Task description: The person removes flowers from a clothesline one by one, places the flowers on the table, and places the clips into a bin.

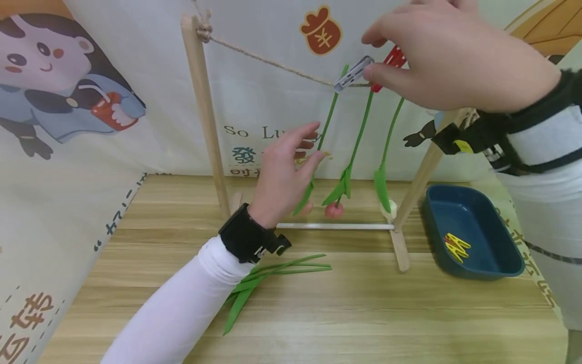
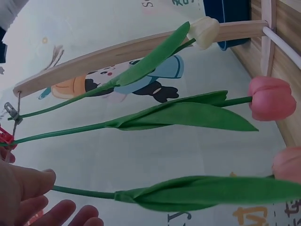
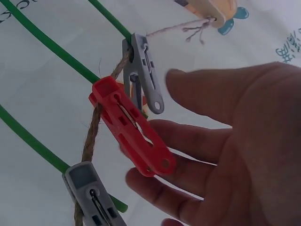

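Three tulips hang blooms-down from a twine rope (image 1: 273,63), each stem held by a clothespin. A grey clothespin (image 1: 353,74) clips the pale pink tulip (image 2: 288,165), a red clothespin (image 3: 134,127) the pink tulip (image 2: 273,99), and another grey clothespin (image 3: 145,75) the white tulip (image 2: 204,33). My right hand (image 1: 436,58) is beside the clothespins with its fingers spread and pinches none of them; some fingertips lie behind the red one. My left hand (image 1: 288,174) is raised next to the pale pink tulip's stem, fingers loosely bent; whether it touches the stem is unclear.
Wooden posts (image 1: 204,111) carry the rope, joined low down by a white rod (image 1: 336,227). More green-stemmed flowers (image 1: 273,275) lie on the wooden table (image 1: 364,313), partly behind my left forearm. At the right, a dark blue basin (image 1: 486,227) contains yellow clothespins (image 1: 456,247).
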Motion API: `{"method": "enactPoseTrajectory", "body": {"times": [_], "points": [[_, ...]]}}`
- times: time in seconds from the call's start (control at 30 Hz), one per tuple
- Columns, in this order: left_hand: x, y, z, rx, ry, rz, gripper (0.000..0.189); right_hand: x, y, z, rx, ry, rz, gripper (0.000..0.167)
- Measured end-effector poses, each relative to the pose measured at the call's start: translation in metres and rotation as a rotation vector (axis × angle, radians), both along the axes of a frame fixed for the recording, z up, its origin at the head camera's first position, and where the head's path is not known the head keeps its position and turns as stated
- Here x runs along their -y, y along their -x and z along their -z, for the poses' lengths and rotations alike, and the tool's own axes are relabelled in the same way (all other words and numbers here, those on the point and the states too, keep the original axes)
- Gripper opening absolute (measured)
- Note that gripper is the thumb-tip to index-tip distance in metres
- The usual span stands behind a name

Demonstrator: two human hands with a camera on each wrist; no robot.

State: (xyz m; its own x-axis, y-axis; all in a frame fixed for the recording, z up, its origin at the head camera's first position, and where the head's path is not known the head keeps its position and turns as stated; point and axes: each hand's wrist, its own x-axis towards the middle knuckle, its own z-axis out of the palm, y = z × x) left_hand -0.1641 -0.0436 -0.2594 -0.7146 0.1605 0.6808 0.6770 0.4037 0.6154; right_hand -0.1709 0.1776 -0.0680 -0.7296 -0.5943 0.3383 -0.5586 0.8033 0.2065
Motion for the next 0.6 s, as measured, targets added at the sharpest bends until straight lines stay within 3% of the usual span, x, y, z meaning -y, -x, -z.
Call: {"method": "enactPoseTrajectory", "body": {"times": [0.23, 0.6], "points": [[-0.008, 0.011, 0.005, 0.054, -0.062, 0.016, 0.042, 0.008, 0.013, -0.003, 0.118, -0.031, -0.007, 0.036], [-0.008, 0.012, 0.009, 0.050, -0.085, 0.004, 0.037, 0.008, 0.014, -0.002, 0.098, 0.001, -0.070, 0.028]]}}
